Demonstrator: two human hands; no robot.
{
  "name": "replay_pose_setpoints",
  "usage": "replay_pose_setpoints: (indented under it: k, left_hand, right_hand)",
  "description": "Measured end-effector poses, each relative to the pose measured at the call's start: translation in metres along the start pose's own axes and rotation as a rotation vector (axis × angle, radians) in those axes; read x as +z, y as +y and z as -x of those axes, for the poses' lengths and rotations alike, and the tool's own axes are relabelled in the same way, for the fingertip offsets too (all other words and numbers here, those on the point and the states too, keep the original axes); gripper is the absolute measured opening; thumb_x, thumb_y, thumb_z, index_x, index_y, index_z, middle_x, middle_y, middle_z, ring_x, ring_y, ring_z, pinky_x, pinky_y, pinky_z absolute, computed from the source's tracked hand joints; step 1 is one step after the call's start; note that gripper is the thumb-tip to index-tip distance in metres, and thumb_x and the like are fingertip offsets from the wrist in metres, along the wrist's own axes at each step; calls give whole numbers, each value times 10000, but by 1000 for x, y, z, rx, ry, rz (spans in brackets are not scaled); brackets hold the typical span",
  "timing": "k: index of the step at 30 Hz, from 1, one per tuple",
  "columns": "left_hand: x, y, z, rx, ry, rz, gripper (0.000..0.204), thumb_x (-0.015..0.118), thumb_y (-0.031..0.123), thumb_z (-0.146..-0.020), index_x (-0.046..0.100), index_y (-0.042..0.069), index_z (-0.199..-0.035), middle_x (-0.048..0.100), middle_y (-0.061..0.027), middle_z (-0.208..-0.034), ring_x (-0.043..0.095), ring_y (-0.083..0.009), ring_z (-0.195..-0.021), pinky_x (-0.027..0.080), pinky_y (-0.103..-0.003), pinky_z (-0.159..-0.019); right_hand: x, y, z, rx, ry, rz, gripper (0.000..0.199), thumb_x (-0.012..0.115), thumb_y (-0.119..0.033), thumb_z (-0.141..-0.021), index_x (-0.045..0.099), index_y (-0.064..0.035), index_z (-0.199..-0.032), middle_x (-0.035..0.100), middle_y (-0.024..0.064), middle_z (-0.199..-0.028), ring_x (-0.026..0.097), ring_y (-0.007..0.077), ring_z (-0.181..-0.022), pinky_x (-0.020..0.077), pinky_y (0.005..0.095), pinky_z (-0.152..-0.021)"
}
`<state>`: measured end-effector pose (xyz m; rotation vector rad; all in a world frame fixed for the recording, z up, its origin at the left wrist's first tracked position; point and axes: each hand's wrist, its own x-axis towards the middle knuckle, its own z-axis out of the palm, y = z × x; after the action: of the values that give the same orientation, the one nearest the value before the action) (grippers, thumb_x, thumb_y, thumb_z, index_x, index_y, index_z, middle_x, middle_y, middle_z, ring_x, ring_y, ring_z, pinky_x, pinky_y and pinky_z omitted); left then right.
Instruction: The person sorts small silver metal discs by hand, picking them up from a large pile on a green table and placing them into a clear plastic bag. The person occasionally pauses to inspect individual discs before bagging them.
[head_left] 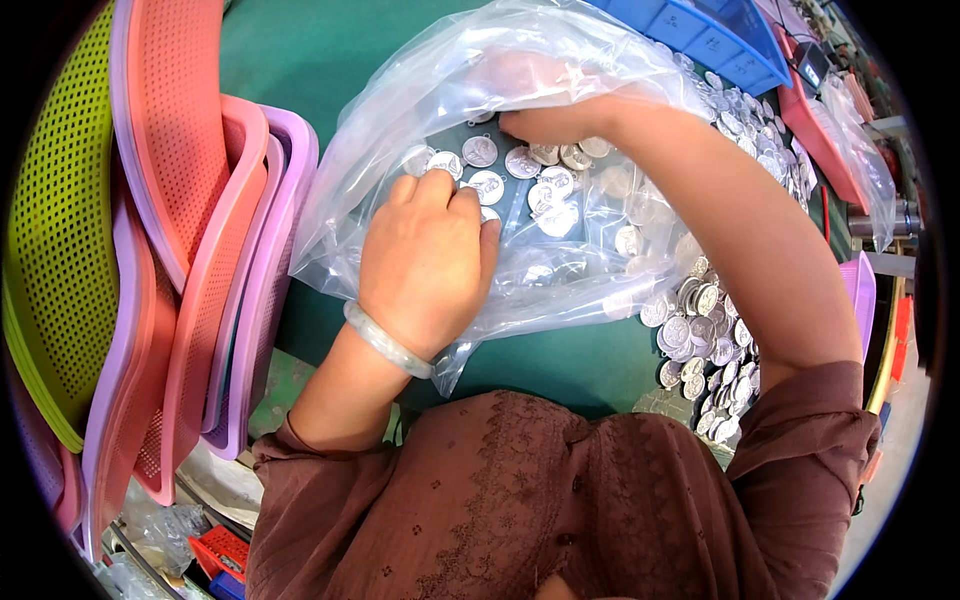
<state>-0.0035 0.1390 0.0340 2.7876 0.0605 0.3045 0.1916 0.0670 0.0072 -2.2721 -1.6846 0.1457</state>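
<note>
A large clear plastic bag (350, 175) lies spread on the green table, its mouth facing me. Several round silver medals (480, 151), each with a small loop, lie loose in and under it. My left hand (425, 255), a pale bangle (385, 340) at its wrist, is closed with fingers curled down at the medals; its fingertips are hidden. My right hand (565, 122) reaches in across the bag's far side, film draped over its back. Its thumb shows near the medals, while the other fingers blur behind the plastic.
Stacked perforated baskets in pink (180, 110), purple (285, 240) and yellow-green (60, 200) rise at the left. More medals (705, 325) are heaped right of the bag and beyond my right arm. A blue bin (700, 35) and a pink tray (820, 130) stand at the far right.
</note>
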Motion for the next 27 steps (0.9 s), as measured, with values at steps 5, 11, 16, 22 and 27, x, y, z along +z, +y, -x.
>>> replay_pose_setpoints:
  k: [5, 11, 16, 22, 27]
  left_hand:
    - [0, 1, -1, 2, 11, 22, 220, 593, 123, -755, 603, -37, -906, 544, -143, -862, 502, -319, -798, 420, -381, -712]
    - [2, -1, 0, -11, 18, 23, 219, 595, 120, -752, 602, -35, -907, 540, -142, -854, 501, -321, -790, 418, -383, -708]
    - [2, -1, 0, -3, 15, 31, 215, 595, 116, -752, 601, -35, -904, 539, -141, -850, 499, -322, -788, 417, -385, -706]
    - [-2, 1, 1, 0, 69, 84, 214, 592, 105, -757, 598, -43, -911, 546, -150, -841, 514, -328, -774, 424, -372, -701]
    - [-7, 7, 10, -150, 145, 446, 198, 570, 111, -792, 587, -55, -899, 577, -137, -729, 570, -242, -689, 447, -328, -628]
  right_hand:
    - [-11, 6, 5, 89, 134, 32, 286, 519, -38, -742, 587, -78, -1017, 587, 168, -990, 557, 325, -921, 451, 404, -795]
    - [-14, -8, 1, 102, -39, 12, 264, 527, -55, -748, 592, -75, -1004, 589, 163, -993, 560, 325, -910, 452, 406, -793]
    - [-10, -11, -4, 127, -85, 4, 247, 533, -69, -753, 596, -73, -992, 591, 158, -996, 563, 325, -902, 453, 407, -792]
    - [-7, -13, -3, 72, -37, -45, 224, 551, -99, -762, 599, -65, -978, 604, 159, -926, 573, 327, -864, 459, 411, -757]
    - [-34, -57, 36, 73, -76, -242, 133, 562, -12, -706, 539, -24, -837, 568, 149, -782, 559, 310, -745, 455, 377, -651]
